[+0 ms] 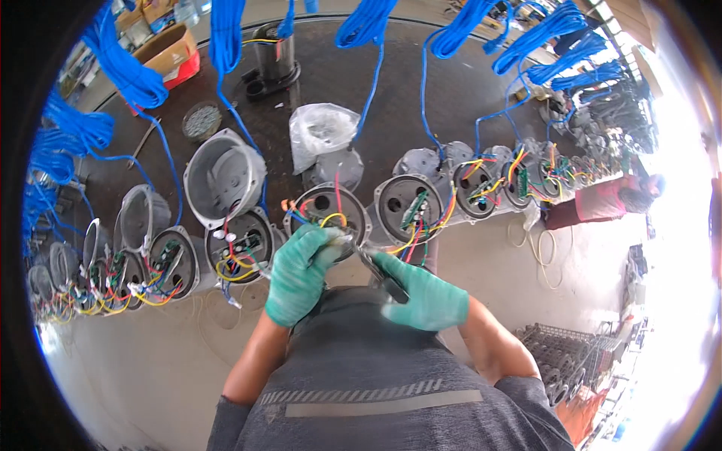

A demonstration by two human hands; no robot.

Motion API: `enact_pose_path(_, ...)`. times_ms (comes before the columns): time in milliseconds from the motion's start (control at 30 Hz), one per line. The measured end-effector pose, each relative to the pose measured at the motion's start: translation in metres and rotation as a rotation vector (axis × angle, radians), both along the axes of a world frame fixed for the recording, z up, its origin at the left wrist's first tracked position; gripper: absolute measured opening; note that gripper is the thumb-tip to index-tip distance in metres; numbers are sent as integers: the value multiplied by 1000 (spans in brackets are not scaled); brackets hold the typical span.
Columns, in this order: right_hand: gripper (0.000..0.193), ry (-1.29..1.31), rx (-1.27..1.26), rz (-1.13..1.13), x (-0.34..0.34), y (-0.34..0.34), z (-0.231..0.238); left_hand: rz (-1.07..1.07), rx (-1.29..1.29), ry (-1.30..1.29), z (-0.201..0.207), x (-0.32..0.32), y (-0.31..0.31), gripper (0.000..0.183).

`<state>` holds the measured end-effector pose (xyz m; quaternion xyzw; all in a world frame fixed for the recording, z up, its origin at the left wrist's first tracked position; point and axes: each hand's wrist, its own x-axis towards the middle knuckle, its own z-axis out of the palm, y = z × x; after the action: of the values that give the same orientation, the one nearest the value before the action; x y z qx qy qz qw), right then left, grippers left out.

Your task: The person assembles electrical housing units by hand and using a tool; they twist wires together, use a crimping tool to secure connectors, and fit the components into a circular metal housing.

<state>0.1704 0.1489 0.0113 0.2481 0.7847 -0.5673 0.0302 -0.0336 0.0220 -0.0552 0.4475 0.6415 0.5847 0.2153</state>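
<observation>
At the middle of the row sits a round grey metal housing with red, yellow and blue wires rising from it. My left hand, in a green knitted glove, is closed at its near edge, fingertips pinched on wires. A small pale piece shows at those fingertips, too blurred to name. Closed in my right hand, also gloved in green, are dark-handled pliers. Their metal tip points toward the left fingertips. Whether the jaws touch a wire is hidden by blur.
Similar housings with green circuit boards line the table's near edge on both sides. Coiled blue cables hang above. A clear plastic bag, a bowl of small parts and a cardboard box stand behind. Another person is at right.
</observation>
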Motion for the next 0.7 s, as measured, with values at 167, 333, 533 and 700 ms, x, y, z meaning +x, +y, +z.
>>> enact_pose_path(167,87,224,-188,-318,73,48,42,-79,-15,54,-3,-4,-4,13)
enact_pose_path(333,75,-232,511,-627,104,163,55,-52,-38,70,-3,-6,-7,9)
enact_pose_path(533,64,-709,777,-279,110,257,-10,-82,-33,36,-4,-7,-7,8)
enact_pose_path(700,50,-922,987,52,104,278,-38,-20,-41,78,-5,-4,-7,6)
